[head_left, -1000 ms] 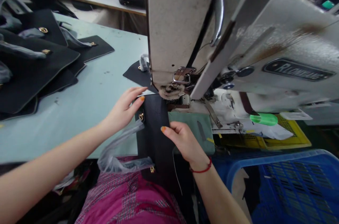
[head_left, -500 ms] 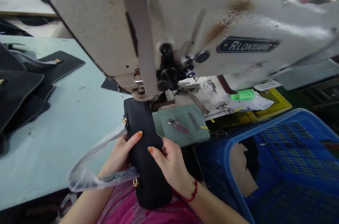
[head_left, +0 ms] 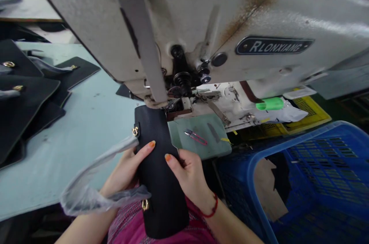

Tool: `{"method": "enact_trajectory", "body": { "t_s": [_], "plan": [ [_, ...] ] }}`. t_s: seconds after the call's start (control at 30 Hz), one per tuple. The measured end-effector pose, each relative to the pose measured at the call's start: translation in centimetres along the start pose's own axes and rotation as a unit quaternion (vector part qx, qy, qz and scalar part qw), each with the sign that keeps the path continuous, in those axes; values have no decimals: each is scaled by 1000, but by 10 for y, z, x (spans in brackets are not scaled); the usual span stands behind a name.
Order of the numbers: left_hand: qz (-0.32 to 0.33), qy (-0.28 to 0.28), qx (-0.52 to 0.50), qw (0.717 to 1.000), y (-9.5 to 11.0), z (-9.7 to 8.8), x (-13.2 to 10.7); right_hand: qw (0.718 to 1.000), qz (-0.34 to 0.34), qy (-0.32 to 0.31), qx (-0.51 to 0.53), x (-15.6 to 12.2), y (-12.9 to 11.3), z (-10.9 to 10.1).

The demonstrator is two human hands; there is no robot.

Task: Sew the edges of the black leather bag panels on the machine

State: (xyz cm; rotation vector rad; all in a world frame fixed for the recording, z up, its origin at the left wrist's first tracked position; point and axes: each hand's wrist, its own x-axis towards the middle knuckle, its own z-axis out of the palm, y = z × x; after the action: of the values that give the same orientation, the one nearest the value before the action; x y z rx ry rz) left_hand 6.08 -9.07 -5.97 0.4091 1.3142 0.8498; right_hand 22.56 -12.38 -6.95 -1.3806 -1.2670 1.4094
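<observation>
A black leather panel (head_left: 157,159), pebble-grained and gripped at mid-length, runs from 12 o'clock at the sewing machine (head_left: 201,24) head down to 6 o'clock. Two gold clasps (head_left: 135,131) stud its 9 o'clock edge, trailing clear plastic wrap (head_left: 95,188).

Orange-nailed fingers (head_left: 172,160), red bracelet (head_left: 212,209), pink checked top (head_left: 127,224)

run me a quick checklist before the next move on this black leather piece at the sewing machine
1. Grip of left hand on black textured leather piece: ok, thumb on top.
2. Grip of right hand on its right edge: ok.
3. Needle of grey sewing machine raised: cannot tell, hidden.
4. Clear plastic wrap away from the needle area: ok, it hangs off the left side.
5. Red-handled thread snips apart from the piece: ok, on green pad.
</observation>
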Motion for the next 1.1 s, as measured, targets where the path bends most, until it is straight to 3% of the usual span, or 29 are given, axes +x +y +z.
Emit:
{"method": "enact_trajectory", "body": {
  "t_s": [0.17, 0.43, 0.87, 1.1],
  "plan": [
    [11, 22, -19, 1000, 1, 8, -4, 997, 30, -9, 69, -1, -1, 1],
    [-3, 26, -42, 999, -1, 10, -2, 994, 57, -13, 93, 4, 3, 0],
    [-10, -1, -53, 999, 17, 8, 16, 986, 84, 5, 146, 27, -1, 6],
    [13, 15, -22, 1000, 33, 12, 21, 982, 87, 2, 167, 43, -4, 8]
  ]
}}
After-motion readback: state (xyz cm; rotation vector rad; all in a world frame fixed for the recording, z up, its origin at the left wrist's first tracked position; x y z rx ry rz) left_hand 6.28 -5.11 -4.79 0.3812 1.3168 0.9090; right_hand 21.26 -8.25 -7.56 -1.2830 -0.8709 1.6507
